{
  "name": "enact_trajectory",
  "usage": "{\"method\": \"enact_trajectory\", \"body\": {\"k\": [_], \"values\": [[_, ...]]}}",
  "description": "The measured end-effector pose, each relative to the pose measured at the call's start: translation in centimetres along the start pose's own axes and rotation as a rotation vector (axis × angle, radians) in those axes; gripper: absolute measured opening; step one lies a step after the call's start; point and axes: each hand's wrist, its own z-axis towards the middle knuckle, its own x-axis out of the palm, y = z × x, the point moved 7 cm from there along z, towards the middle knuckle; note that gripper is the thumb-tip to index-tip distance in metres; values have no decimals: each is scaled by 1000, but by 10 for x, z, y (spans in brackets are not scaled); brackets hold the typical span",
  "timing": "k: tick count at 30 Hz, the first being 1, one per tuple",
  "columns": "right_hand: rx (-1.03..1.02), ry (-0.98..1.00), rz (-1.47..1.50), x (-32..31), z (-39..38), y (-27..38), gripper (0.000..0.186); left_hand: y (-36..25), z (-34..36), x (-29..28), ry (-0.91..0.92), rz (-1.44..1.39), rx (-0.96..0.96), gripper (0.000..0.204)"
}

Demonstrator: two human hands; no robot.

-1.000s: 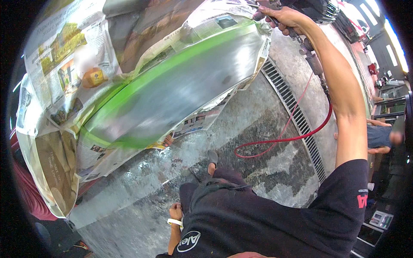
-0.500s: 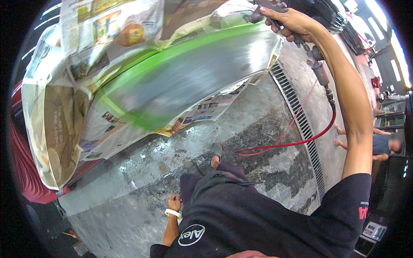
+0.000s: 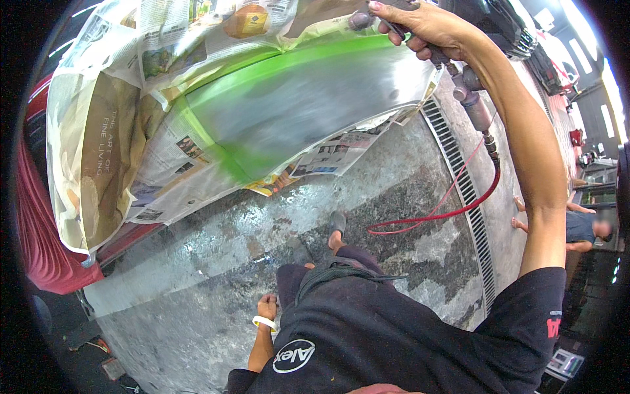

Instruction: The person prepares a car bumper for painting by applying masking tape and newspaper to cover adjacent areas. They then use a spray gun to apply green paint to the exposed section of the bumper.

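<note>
At the upper right, my right hand (image 3: 430, 29) is wrapped round a spray gun (image 3: 360, 20), my arm stretched far out. Below its grip hangs a cylindrical metal fitting (image 3: 475, 110), joined to a red air hose (image 3: 489, 190). The gun's head is over the far right end of a car panel (image 3: 295, 98), which has a shiny grey middle and bright green borders. Newspaper and brown paper sheets (image 3: 157, 49) mask the area around it. My left hand (image 3: 267, 307), a white band on its wrist, hangs beside my body with fingers curled and nothing visible in them.
A slotted floor drain (image 3: 459, 177) crosses the wet, patchy concrete floor (image 3: 394, 269). The hose loops over it. Red cloth (image 3: 39, 223) drapes at the left. Another person (image 3: 581, 223) is at the far right, and a dark car (image 3: 492, 26) stands beyond my right arm.
The view has shifted, so the masked panel sits farther right and higher. My right hand with the spray gun appears slightly higher and left. My left hand stays at my side.
</note>
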Motion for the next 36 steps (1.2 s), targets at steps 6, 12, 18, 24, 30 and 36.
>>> {"method": "enact_trajectory", "body": {"k": [6, 12, 18, 24, 30, 36], "values": [[-192, 27, 94, 29, -12, -14, 61, 22, 8, -9, 4, -3, 53, 30], [-90, -139, 286, 36, -15, -95, 56, -23, 0, -17, 12, 151, 64, 30], [-47, -355, 448, -9, -10, -182, 58, -43, 13, -16, -19, 152, 0, 24], [-11, -487, 538, -57, 11, -258, 57, -75, 22, 5, 18, 118, 37, 26], [22, -597, 547, -104, 29, -313, 59, -124, 15, 36, 28, 130, 150, 27], [72, -646, 606, -141, 56, -360, 58, -134, 10, 60, 29, 81, 127, 26]]}}
